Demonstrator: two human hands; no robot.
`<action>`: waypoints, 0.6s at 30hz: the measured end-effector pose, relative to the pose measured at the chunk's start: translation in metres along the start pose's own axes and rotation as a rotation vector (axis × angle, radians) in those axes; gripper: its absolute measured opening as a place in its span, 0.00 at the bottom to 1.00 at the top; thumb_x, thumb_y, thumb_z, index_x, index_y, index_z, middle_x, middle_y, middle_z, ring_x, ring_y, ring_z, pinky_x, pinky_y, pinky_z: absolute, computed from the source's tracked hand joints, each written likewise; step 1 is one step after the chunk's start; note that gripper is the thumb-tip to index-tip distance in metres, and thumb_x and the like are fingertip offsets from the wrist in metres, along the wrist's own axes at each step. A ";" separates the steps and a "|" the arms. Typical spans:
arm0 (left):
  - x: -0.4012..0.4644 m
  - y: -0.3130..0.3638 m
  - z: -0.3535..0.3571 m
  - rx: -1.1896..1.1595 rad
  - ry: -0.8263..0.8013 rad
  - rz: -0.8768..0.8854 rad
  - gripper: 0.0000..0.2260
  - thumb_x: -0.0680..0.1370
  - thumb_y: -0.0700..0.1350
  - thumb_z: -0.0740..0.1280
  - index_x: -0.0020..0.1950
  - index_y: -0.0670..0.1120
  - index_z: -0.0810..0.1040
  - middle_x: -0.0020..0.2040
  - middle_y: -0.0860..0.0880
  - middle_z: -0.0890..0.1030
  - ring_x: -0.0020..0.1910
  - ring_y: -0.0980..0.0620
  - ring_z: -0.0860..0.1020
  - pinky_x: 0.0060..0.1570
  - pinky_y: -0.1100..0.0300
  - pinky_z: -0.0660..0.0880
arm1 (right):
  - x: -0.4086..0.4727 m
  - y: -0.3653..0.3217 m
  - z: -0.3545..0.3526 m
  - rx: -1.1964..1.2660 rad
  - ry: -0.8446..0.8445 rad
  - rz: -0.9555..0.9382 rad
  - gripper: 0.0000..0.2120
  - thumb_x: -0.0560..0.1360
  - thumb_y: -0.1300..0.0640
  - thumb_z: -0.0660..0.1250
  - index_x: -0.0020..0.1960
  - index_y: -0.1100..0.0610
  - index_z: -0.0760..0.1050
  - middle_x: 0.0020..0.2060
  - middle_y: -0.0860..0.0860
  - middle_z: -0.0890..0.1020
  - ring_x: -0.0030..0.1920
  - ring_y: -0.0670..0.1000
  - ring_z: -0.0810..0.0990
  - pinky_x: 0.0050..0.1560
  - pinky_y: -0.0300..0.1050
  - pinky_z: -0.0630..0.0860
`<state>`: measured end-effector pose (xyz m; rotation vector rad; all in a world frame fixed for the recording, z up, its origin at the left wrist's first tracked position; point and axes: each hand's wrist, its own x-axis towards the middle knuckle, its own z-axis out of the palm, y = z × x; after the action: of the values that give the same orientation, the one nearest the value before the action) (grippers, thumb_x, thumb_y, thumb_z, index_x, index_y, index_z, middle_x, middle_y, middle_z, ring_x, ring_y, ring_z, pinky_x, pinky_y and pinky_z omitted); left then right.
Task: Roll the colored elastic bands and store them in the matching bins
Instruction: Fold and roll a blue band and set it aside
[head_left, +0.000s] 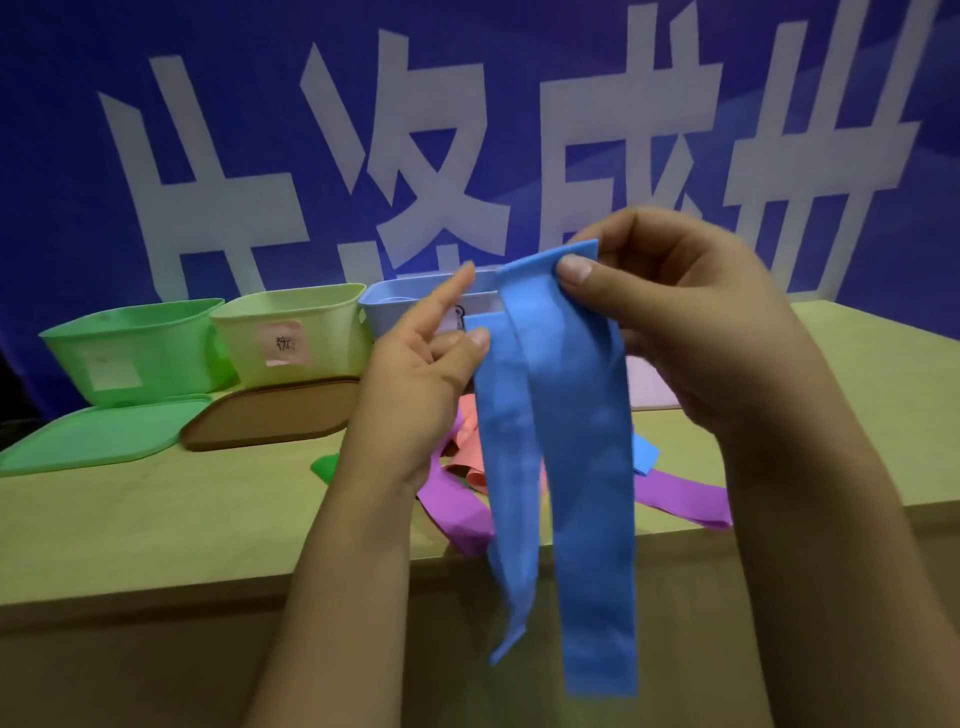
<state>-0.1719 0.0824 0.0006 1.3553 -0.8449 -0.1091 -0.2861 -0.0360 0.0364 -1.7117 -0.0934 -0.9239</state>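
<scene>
Green bin (130, 343) is sitting far left, yellow-green bin (291, 332) and pale blue bin (384, 309) beside it, contents hidden. Left hand (415, 384) is pinching the blue band (566, 415) mid-air; right hand (691, 322) is gripping its folded top.

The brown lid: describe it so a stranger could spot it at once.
Start at the row of bins along the blue banner at the back of the wooden table. In front of the yellow-green bin lies the brown lid, flat on the table. The green lid lies flat to its left; this one alone is brown.
</scene>
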 end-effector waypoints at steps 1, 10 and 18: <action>-0.001 0.000 0.002 -0.010 0.007 -0.019 0.18 0.79 0.37 0.63 0.65 0.54 0.73 0.41 0.48 0.83 0.44 0.49 0.81 0.47 0.53 0.78 | -0.002 0.003 0.003 -0.009 -0.006 0.011 0.03 0.73 0.58 0.70 0.41 0.52 0.77 0.34 0.47 0.81 0.39 0.47 0.81 0.37 0.40 0.76; -0.015 0.008 0.002 -0.113 -0.040 -0.030 0.08 0.78 0.37 0.62 0.51 0.47 0.79 0.44 0.47 0.85 0.47 0.49 0.84 0.49 0.53 0.80 | -0.017 0.029 0.020 0.048 0.083 0.052 0.02 0.73 0.60 0.68 0.42 0.55 0.77 0.31 0.44 0.81 0.35 0.40 0.79 0.32 0.30 0.72; -0.021 0.005 0.000 -0.207 -0.040 -0.005 0.10 0.79 0.39 0.59 0.48 0.47 0.80 0.46 0.47 0.85 0.49 0.49 0.83 0.48 0.57 0.80 | -0.018 0.039 0.021 -0.026 0.136 0.028 0.05 0.72 0.59 0.69 0.40 0.50 0.77 0.34 0.47 0.81 0.40 0.46 0.81 0.39 0.38 0.77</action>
<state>-0.1886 0.0944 -0.0050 1.1636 -0.8400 -0.2219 -0.2681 -0.0250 -0.0068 -1.6645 0.0329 -1.0219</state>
